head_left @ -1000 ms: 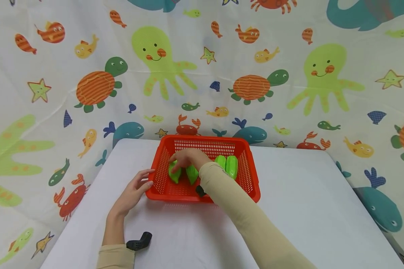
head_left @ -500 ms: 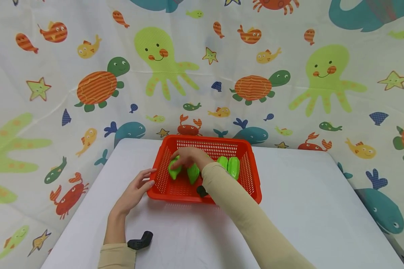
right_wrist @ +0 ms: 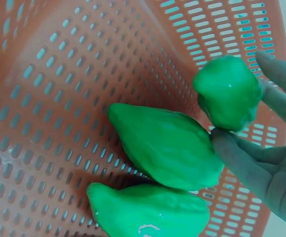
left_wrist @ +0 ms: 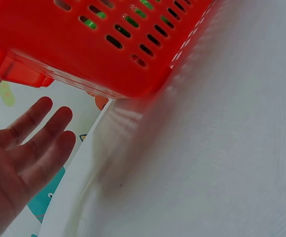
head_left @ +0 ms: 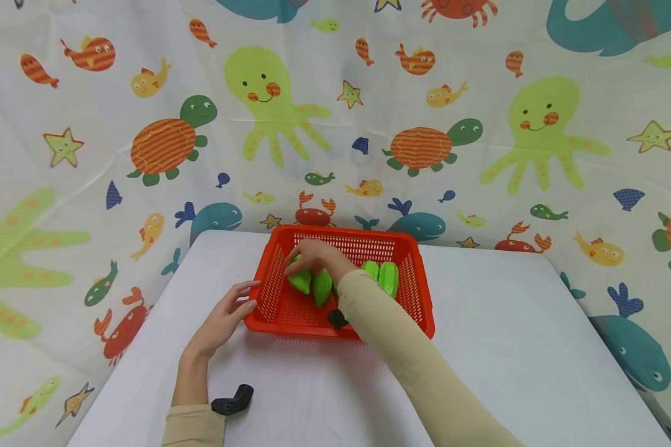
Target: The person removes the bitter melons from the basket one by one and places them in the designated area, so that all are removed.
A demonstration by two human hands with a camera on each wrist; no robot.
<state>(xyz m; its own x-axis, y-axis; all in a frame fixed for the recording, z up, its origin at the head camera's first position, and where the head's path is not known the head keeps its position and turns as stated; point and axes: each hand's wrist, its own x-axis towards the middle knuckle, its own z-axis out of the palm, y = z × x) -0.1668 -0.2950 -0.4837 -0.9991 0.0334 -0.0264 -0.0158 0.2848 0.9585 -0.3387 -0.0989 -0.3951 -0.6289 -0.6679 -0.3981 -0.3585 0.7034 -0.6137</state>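
In the head view a red plastic basket [head_left: 274, 329] with slotted walls holds several glossy green fruits, papaya-like in shape. My right hand [head_left: 315, 251] reaches inside and pinches one green fruit [right_wrist: 229, 91] between thumb and fingers at the basket's left part. Close beside it lie a second green fruit [right_wrist: 167, 148] and a third one [right_wrist: 147, 212], seen in the right wrist view. My left hand [head_left: 223, 320] touches the basket's left rim with thumb and forefinger. Its other fingers stretch out loosely below the rim, apart from the wall in the left wrist view.
Two ridged green fruits [head_left: 388, 278] lie side by side at the basket's right end, partly behind my right sleeve [head_left: 408, 347]. The basket stands on a white-covered table [head_left: 497, 323]. A sea-animal curtain [head_left: 335, 124] hangs right behind the table.
My right hand has shifted slightly back and to the right inside the basket, and the pinched green fruit has moved with it, nearer its neighbour. My left hand stays at the rim.
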